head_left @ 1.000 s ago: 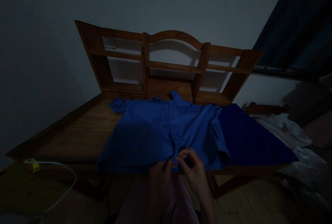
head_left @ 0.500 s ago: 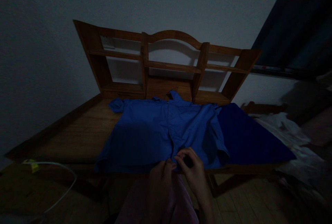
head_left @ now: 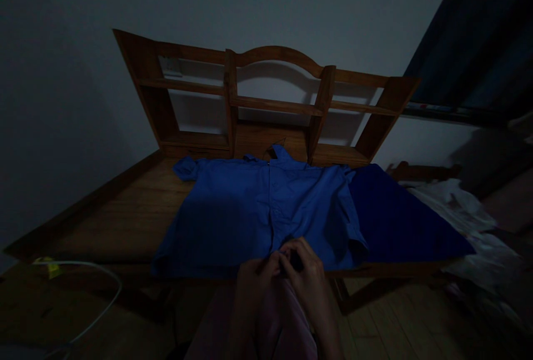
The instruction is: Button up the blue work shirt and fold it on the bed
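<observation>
In the head view, seeing both hands close together at the near edge of a wooden desk (head_left: 137, 210); grasping the lower end of the button front of a blue shirt (head_left: 233, 210) with the left hand (head_left: 254, 275) and the right hand (head_left: 310, 272), fingers bent, thumbs and forefingers pinched almost tip to tip; cannot tell, in such dim light, whether also gripping a button there; finding the shirt spread front up across the middle of the desk, laid with collar toward a wooden shelf unit (head_left: 277, 105) and hem along the near edge; to the right of the shirt, meeting its side, noting a dark blue cloth (head_left: 403, 218), and beyond that some white plastic bags (head_left: 462, 204); at lower left, noting a pale cable (head_left: 100, 265) curved beside a yellow tag (head_left: 53, 269); below the hands, seeing pinkish trousers (head_left: 270, 324); at upper right, a dark curtain (head_left: 478, 32) before the wall.
</observation>
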`<state>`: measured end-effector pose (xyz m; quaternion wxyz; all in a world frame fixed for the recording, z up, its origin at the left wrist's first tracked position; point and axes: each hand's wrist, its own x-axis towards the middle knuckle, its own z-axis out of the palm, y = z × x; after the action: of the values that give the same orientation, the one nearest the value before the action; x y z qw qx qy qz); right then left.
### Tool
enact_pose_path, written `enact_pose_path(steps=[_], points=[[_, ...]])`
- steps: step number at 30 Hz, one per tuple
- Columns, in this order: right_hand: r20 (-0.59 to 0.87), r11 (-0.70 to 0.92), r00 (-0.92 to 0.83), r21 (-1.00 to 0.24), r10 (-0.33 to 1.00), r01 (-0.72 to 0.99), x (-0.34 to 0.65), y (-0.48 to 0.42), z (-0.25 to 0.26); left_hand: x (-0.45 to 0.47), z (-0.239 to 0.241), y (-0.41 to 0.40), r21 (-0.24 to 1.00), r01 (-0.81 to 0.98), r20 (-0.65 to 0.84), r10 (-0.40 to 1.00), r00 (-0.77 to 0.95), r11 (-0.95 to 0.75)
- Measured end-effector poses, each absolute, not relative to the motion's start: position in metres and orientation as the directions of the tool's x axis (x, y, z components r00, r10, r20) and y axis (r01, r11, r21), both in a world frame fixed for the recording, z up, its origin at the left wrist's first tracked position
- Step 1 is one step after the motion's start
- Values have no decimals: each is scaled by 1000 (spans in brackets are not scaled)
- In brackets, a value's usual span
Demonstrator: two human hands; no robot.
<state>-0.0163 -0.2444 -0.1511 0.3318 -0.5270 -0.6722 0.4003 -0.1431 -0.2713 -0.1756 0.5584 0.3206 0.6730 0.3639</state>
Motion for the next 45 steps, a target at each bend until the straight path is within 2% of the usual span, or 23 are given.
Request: enact_pose_path(steps=[6,19,30,39,45], points=[[16,116,-219,-885,976,450,-17,-245,-152,-145,-172,-268,790,-103,-612,781,-119,604],[-35,73,-215,-876,976,476,-20,-245,-142,-144,-184,-265,707,-396,-633,774,15,586],[-36,81,-236,-880,971,468,-18,-247,-139,-139,-163,-262,712,-431,-642,763,-79,554],[-29,85,-245,-892,969,444,-15,-246,-136,-134,-175,-266,744,-444,-613,774,-157,499],[-28,90,-242,-883,970,461,-13,-246,-137,-134,-173,-264,722,-493,-622,768,-154,486]])
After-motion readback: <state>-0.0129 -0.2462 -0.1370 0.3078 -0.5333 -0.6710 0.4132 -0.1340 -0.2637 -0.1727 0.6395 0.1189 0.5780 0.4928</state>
